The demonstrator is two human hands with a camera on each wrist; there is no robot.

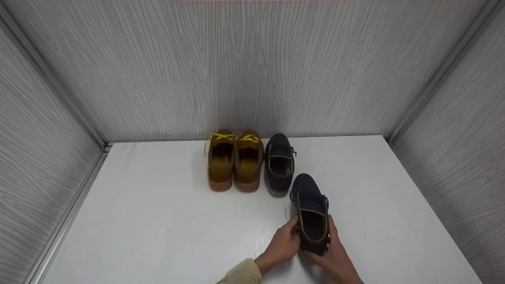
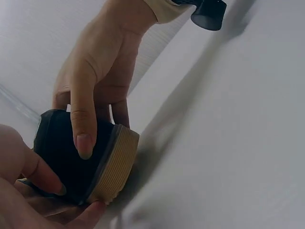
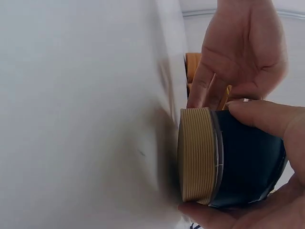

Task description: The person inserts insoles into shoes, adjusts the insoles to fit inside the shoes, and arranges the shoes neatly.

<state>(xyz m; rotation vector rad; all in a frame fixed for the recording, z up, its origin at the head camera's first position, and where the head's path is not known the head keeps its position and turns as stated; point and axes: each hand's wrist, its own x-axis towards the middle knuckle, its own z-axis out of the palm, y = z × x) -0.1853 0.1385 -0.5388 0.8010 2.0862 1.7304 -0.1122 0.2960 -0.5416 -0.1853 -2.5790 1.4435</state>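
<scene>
A dark navy shoe (image 1: 311,213) is held between both hands, its toe pointing away and slightly left. The left hand (image 1: 283,242) grips its left side near the heel, and in the left wrist view that thumb lies along the dark heel (image 2: 62,152). From the right and below, the right hand (image 1: 335,256) holds the heel, with fingers at the ridged tan sole (image 3: 196,155) in the right wrist view. Its matching navy shoe (image 1: 279,165) stands just beyond, to the left of the held one's toe.
Two brown shoes with yellow laces, a left one (image 1: 221,161) and a right one (image 1: 248,161), stand side by side left of the standing navy shoe. They sit on a white board (image 1: 158,221), near a wood-grain back wall (image 1: 252,71). Panels rise at both sides.
</scene>
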